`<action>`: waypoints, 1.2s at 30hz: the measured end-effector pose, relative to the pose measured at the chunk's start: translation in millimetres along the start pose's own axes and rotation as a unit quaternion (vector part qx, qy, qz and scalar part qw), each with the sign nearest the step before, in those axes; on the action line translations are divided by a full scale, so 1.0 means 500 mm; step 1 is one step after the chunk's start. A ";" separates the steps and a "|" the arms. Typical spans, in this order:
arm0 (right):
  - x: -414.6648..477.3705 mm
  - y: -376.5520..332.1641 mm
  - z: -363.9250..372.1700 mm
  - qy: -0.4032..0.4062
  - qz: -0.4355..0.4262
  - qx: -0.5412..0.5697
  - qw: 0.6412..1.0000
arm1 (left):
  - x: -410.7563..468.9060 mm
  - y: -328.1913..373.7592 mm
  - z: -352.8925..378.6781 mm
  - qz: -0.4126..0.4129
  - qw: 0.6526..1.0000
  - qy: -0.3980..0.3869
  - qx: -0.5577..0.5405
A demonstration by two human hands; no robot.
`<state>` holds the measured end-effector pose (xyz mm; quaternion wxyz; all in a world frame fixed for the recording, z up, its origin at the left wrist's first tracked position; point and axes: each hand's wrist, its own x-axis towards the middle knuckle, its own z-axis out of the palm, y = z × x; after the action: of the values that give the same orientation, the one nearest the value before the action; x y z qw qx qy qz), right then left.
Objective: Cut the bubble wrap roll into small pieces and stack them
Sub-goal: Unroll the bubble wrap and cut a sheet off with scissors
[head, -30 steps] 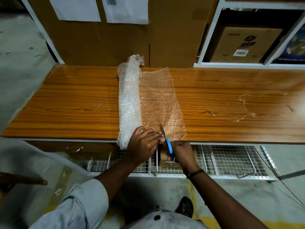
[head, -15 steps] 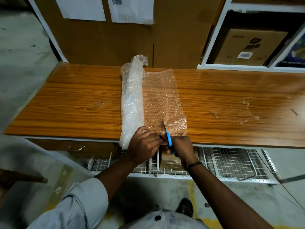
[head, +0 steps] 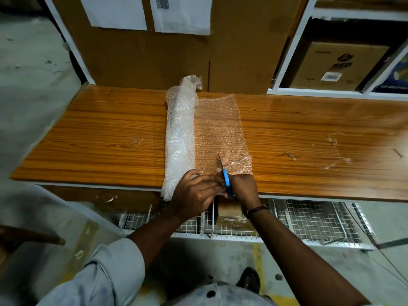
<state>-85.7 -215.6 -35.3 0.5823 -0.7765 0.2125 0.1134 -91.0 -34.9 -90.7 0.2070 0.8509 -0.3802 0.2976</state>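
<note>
We cannot see the right hand (head: 242, 188) in full. Its fingers are wrapped through the blue handles of the scissors (head: 227, 183), and the handle loops are hidden in that grip. Only a short length of blade shows, pointing away from us into the near edge of the unrolled sheet (head: 218, 133). We cannot tell how far the blades are parted.

The left hand (head: 194, 193) sits just left of the blade. It holds the sheet's near edge between thumb and fingers, though its fingertips blur against the scissors. Right of the blade a corner of the sheet curls upward.

The bubble wrap roll (head: 180, 138) lies across the worktop (head: 99, 140) from back to front. Its near end hangs over the front edge and is partly covered by the left hand. The sheet spreads from the roll to the right, so clear that the wood grain shows through.

A dark wristband (head: 256, 209) circles the right wrist, and a pale sleeve (head: 106, 272) is cut off at the bottom of the picture.

The worktop is orange-brown wood laminate, with faint scuffs (head: 335, 146) towards the right. A white wire rack (head: 320, 219) sits under its front edge; its contents are hard to make out.

Behind stands a large cardboard panel (head: 143, 58) with two papers (head: 117, 12) pinned to it, their tops cut off. To the right, a white shelf (head: 331, 94) holds a cardboard box (head: 337, 65) printed "RED". The floor (head: 28, 74) is grey concrete, and one dark shoe (head: 249, 279) shows below.
</note>
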 end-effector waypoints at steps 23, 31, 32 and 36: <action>0.020 -0.007 0.037 0.033 0.008 -0.010 0.999 | 0.158 -0.140 0.035 -0.274 0.941 -0.198 0.030; 0.038 -0.040 0.052 0.022 0.016 -0.039 0.999 | 0.121 -0.149 0.063 -0.294 0.952 -0.085 -0.014; 0.046 -0.040 0.053 0.026 0.012 -0.043 0.999 | 0.122 -0.148 0.063 -0.295 0.951 -0.090 -0.009; 0.069 -0.043 0.060 0.037 0.003 -0.074 0.997 | 0.118 -0.153 0.067 -0.294 0.950 -0.108 -0.006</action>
<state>-42.9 -188.7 -40.3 0.5143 -0.8206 0.2273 0.1018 11.0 -37.5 -86.0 0.2479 0.9508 -0.1347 0.1278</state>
